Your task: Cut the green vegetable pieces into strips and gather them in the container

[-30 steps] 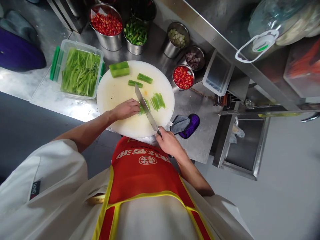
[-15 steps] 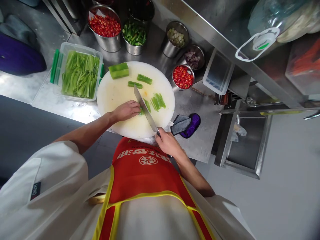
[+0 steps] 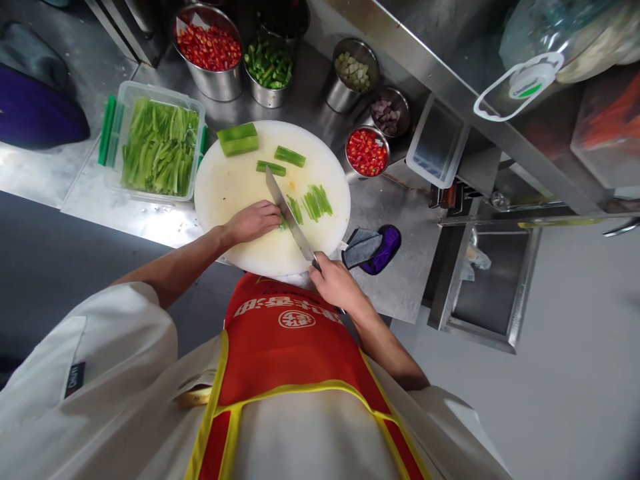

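Observation:
My right hand [image 3: 334, 279] is wrapped round the handle of a kitchen knife [image 3: 295, 225], its blade slanting across the round white cutting board [image 3: 225, 193]. My left hand [image 3: 254, 221] has its fingers curled on a piece of green vegetable [image 3: 284, 224] just left of the blade; most of that piece is hidden. To the right of the blade lie thin green strips [image 3: 317, 202]. Farther back on the board sit two short green sticks, one [image 3: 290, 156] behind the other [image 3: 271, 168], and a thick green chunk [image 3: 238, 139].
A clear box of cut green strips [image 3: 159, 147] stands left of the board. Metal pots of red chilies [image 3: 210, 73], green peppers [image 3: 269, 97] and other cut pieces line the back. Right of the board lies a purple-grey cloth item [image 3: 373, 250]. A metal shelf [image 3: 450, 87] overhangs the right.
The hands and knife hold nearly the same place on the board. The whole view has shifted very slightly.

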A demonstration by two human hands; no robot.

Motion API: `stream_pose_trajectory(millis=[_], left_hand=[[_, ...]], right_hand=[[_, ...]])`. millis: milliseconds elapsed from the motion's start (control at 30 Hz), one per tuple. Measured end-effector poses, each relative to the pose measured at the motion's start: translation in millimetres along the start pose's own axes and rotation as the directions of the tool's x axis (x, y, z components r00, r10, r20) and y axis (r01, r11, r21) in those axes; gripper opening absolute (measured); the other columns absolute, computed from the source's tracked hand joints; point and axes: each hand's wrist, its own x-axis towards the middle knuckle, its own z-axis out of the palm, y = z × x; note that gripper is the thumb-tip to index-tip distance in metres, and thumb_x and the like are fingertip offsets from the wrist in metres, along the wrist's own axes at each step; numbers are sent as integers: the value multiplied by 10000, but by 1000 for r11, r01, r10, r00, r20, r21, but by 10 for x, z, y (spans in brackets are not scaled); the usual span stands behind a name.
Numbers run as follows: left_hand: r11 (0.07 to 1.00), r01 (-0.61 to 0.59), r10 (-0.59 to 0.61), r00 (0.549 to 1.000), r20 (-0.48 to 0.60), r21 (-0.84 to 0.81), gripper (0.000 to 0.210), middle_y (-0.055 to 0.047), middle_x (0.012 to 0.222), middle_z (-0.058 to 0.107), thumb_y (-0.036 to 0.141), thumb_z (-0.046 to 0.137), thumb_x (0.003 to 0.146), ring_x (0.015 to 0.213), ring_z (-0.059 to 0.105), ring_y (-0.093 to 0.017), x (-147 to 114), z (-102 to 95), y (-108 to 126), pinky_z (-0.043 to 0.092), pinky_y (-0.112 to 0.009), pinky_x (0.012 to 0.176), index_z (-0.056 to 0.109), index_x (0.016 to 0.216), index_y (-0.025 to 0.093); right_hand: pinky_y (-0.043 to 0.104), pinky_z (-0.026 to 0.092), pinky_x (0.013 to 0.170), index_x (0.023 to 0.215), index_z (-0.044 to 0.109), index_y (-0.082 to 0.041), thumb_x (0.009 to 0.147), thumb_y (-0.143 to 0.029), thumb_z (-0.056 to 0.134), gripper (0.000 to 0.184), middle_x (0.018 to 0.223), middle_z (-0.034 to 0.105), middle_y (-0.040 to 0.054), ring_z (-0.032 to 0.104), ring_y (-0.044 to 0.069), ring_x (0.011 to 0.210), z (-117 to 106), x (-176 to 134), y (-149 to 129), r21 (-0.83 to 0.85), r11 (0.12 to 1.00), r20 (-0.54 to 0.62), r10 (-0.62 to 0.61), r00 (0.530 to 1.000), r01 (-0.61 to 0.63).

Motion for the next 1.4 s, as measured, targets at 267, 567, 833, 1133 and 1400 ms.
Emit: stream_pose_trajectory(millis=[267, 567, 833, 1133, 1400], left_hand=[[1000, -17, 17, 1000, -17, 21, 296, -83, 1114, 745, 270, 476, 1048, 1099, 639, -201, 1, -19, 33, 498, -365, 1013, 768, 1056, 222], [998, -30, 31, 999, -10, 58, 340, -68, 1082, 755, 252, 429, 1056, 1087, 650, -197, -27, -19, 48, 521, -367, 994, 765, 1013, 230], [1000, -26, 26, 999, -37, 6, 296, -49, 1065, 764, 272, 473, 1051, 1075, 657, -188, -54, 27, 31, 518, -367, 1001, 763, 1003, 236], [999, -43, 44, 998, -50, 26, 320, -49, 1073, 766, 249, 446, 1053, 1077, 664, -183, -73, 31, 36, 534, -369, 1012, 761, 1000, 226], [1000, -3, 4, 998, -58, 9, 378, -61, 1045, 762, 281, 403, 1069, 974, 674, -192, -92, 33, 39, 551, -372, 917, 759, 962, 217]], right_hand=[[303, 414, 756, 1170, 577, -188, 1030, -296, 391, 257, 981, 776, 119, 711, 274, 921, -5, -32, -9, 13, 1000, 10, 12, 1000, -12], [308, 427, 783, 1182, 581, -178, 1024, -273, 391, 265, 1004, 779, 129, 712, 281, 947, 94, 76, -2, 15, 1000, 0, 25, 1000, -25], [306, 412, 758, 1178, 581, -178, 1030, -270, 390, 260, 995, 782, 127, 717, 284, 937, 4, -69, -91, -17, 999, 45, 49, 998, -48], [309, 401, 748, 1202, 567, -163, 1029, -271, 387, 273, 989, 779, 133, 717, 286, 939, 91, -21, -64, -1, 1000, 31, 31, 999, -31], [303, 371, 721, 1111, 584, -186, 1027, -288, 402, 224, 932, 769, 112, 702, 271, 894, 129, -2, -10, 25, 999, 21, 22, 1000, -22]])
